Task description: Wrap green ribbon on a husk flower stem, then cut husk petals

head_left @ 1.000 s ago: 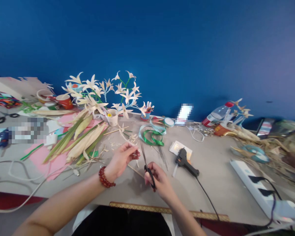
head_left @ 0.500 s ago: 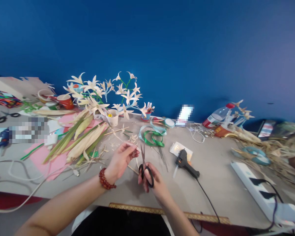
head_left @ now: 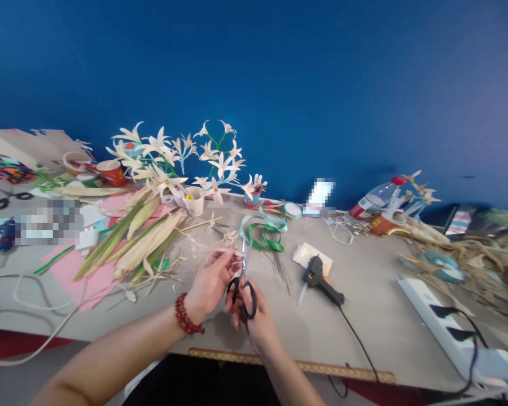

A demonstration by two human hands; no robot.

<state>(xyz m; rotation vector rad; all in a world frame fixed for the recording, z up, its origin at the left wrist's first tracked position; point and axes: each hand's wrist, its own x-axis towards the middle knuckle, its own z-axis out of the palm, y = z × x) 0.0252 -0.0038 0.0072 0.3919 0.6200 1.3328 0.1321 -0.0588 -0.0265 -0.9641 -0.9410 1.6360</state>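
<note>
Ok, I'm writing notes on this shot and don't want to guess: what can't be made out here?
Head view:
Full shape of the pale piece in the left hand: fingers cover part.
Whether the scissors in the right hand are cutting it: too small to tell.
What the bright object by the wall shows: pixelated.
Whole shape of the blue tool: cut off by the left edge.

We look forward and down from head height, close over the bench [head_left: 368,268]. Our one view reaches the blue wall [head_left: 296,84] behind.
</note>
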